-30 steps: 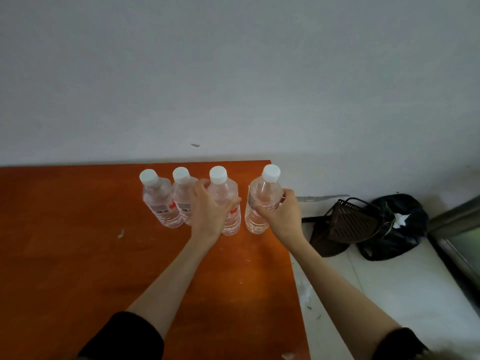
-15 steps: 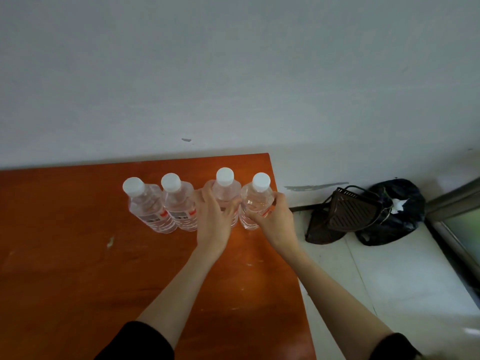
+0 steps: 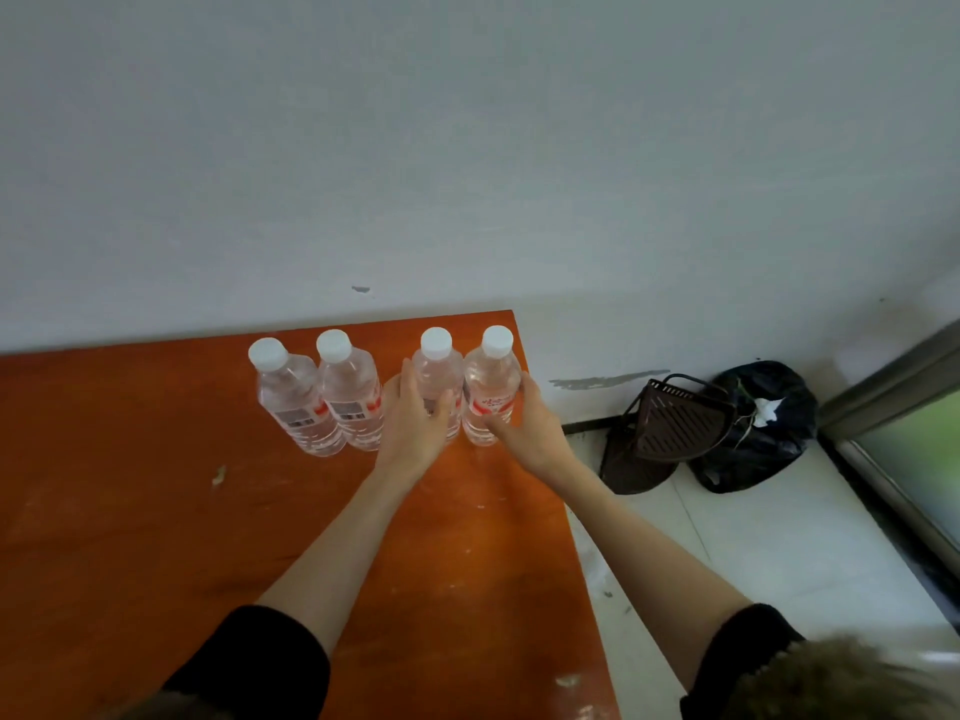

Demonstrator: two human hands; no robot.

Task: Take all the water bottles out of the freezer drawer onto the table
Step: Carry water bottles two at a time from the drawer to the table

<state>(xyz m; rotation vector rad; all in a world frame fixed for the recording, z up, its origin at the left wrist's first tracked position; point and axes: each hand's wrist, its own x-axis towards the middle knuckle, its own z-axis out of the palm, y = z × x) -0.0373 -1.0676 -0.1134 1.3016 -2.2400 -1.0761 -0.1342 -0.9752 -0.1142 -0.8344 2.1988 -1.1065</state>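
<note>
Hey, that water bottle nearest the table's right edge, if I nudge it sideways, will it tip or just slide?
The rightmost bottle is tall and narrow, so a push near its cap would likely tip it; lower down, it would probably slide. It looks full, so fairly heavy for its size. It stands near the table edge, so a rightward nudge risks a fall. The right hand is on it.

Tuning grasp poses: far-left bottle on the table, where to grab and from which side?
Grip the far-left bottle around its labelled mid-body, coming from its open left side. It stands upright, and the second bottle sits tight against its right, leaving no finger room there. The white cap looks too narrow for a steady lift.
</note>
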